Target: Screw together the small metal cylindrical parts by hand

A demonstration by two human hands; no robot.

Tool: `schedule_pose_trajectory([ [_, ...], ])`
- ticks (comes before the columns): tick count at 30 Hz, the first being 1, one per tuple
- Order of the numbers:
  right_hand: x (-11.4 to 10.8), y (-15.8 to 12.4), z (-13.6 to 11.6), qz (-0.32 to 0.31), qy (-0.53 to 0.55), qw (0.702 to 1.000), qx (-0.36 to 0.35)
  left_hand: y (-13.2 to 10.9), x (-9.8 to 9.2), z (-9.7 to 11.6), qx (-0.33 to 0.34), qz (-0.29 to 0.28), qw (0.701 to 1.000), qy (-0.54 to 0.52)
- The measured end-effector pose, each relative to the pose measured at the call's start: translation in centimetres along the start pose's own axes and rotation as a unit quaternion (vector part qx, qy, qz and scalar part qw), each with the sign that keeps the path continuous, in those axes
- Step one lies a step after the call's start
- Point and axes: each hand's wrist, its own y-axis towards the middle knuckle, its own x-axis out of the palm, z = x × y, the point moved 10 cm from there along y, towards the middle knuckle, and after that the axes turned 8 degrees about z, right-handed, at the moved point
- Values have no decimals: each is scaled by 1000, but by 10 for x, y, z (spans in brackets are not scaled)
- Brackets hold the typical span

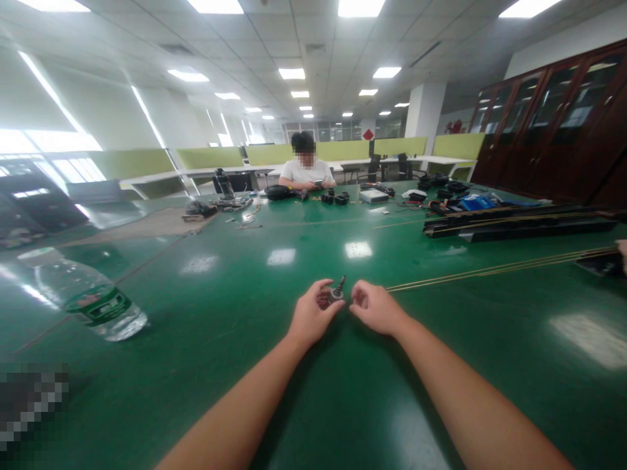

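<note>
A small grey metal part (337, 291) with a ringed base and a thin stem pointing up and to the right is in the grasp of my left hand (313, 310), its fingers curved round the base. Just to the right, my right hand (376, 307) has its fingers curled with the thumb near the fingertips; whatever it may hold is too small or hidden to name. A narrow gap separates the two hands. Both are over the green table (220, 378). Thin brass-coloured rods (465, 273) run from beside my right hand towards the right edge.
A water bottle (98, 297) lies tilted at the left. Black rails (519, 223) and a blue item (477, 202) are at the back right. Across the table sits a person (306, 171) with small black parts (336, 196) in front. Part of another hand (622, 251) shows at the right edge.
</note>
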Motion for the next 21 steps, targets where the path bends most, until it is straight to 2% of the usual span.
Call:
schedule_pose_trajectory([
  [3, -4, 1, 2, 20, 19, 1000, 9, 0, -3, 4, 29, 9, 999, 35],
  [9, -5, 0, -1, 14, 31, 999, 12, -2, -2, 13, 81, 5, 995, 66],
  [21, -6, 1, -8, 23, 29, 998, -41, -9, 8, 32, 147, -48, 983, 95],
])
